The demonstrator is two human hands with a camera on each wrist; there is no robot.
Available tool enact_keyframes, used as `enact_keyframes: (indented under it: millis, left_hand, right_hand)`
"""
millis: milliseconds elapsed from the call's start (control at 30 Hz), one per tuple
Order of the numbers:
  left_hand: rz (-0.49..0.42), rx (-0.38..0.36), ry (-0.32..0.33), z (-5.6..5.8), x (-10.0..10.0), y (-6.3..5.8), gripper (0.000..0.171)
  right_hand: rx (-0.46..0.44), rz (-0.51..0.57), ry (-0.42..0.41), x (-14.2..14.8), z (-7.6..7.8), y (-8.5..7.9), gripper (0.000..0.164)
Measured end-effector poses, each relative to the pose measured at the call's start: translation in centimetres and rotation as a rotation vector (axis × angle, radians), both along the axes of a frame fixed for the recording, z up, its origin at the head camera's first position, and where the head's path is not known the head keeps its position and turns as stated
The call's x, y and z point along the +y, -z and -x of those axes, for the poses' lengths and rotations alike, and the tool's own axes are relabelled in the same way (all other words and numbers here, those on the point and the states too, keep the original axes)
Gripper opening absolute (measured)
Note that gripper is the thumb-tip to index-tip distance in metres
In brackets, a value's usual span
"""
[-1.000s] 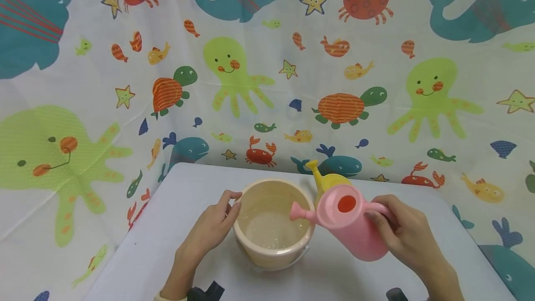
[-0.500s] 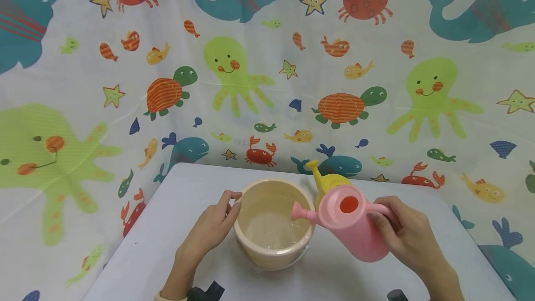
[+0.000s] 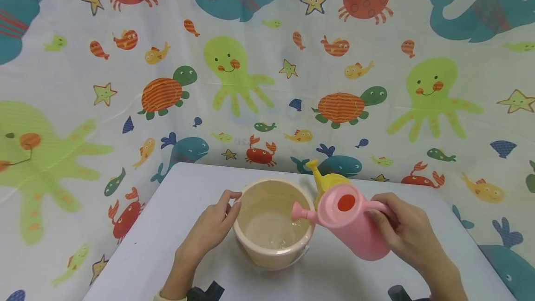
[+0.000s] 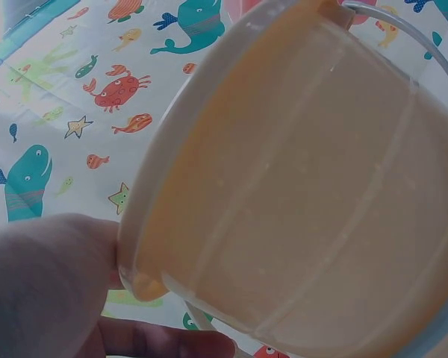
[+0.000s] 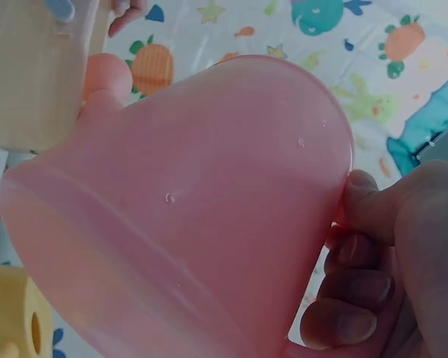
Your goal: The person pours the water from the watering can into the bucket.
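Note:
A cream bucket [image 3: 273, 251] stands on the white table with shallow clear water and small bubbles inside. My left hand [image 3: 213, 224] grips its left rim between thumb and fingers; the left wrist view has the bucket's ribbed wall [image 4: 306, 186] close up. By its handle, my right hand [image 3: 411, 233] holds a pink watering can [image 3: 359, 229], tilted with the spout over the bucket's right rim. The can's top opening looks orange-red inside. Several droplets dot its pink body [image 5: 209, 171] in the right wrist view. A stream from the spout is too faint to make out.
Behind the pink can stands a yellow watering can [image 3: 333, 180], partly hidden. White table surface [image 3: 167, 226] lies left of the bucket. A sea-animal printed curtain [image 3: 259, 59] hangs behind and to the left. The bucket's pale handle [image 3: 298, 258] hangs at its front right.
Both hands, the bucket and the pink watering can stay nearly in place. The bubbles in the water have shifted. At the left, the printed curtain has slid leftward.

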State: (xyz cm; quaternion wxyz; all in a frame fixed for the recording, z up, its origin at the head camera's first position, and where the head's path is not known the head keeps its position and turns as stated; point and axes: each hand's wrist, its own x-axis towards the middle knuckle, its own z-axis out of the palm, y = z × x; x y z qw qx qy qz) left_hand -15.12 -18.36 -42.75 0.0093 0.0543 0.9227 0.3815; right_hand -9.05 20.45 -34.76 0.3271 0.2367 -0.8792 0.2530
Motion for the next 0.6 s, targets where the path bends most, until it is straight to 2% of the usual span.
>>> enact_keyframes:
  millis: [200,433,600]
  left_hand:
    - [-0.003,0.007,0.006,-0.06,-0.17,0.01,0.035]
    - [-0.006,0.008,0.006,-0.23,-0.29,-0.04,0.036]
    - [-0.004,0.014,0.009,-0.24,-0.36,0.04,0.036]
  right_hand:
    - [0.004,-0.021,-0.012,-0.33,0.0,-0.38,0.045]
    - [0.028,-0.034,-0.074,-0.59,0.03,-0.71,0.045]
    - [0.033,-0.063,-0.079,-0.79,0.05,-1.0,0.042]
